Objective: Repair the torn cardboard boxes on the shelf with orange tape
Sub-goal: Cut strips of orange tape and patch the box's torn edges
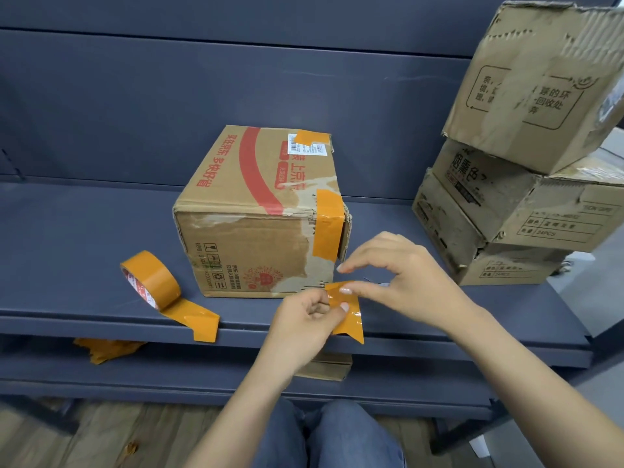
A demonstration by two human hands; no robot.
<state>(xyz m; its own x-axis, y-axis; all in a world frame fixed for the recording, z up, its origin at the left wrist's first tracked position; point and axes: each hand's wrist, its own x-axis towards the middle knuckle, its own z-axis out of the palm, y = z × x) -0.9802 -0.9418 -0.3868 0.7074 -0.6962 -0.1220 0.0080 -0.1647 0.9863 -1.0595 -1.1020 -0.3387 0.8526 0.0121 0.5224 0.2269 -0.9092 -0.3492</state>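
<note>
**Both hands pinch a cut strip of orange tape at the shelf's front edge**

The left hand (305, 319) and right hand (398, 278) each pinch the loose tape strip (347, 312) between thumb and fingertips, holding it just in front of the lower right corner of the torn cardboard box (260, 214). That box sits mid-shelf (84, 251), already bearing orange patches on its right edge and top. The tape roll (152, 278) stands to the box's left near the front edge, its free end stuck over that edge. Stacked boxes (520, 170) fill the shelf's right end.
</note>
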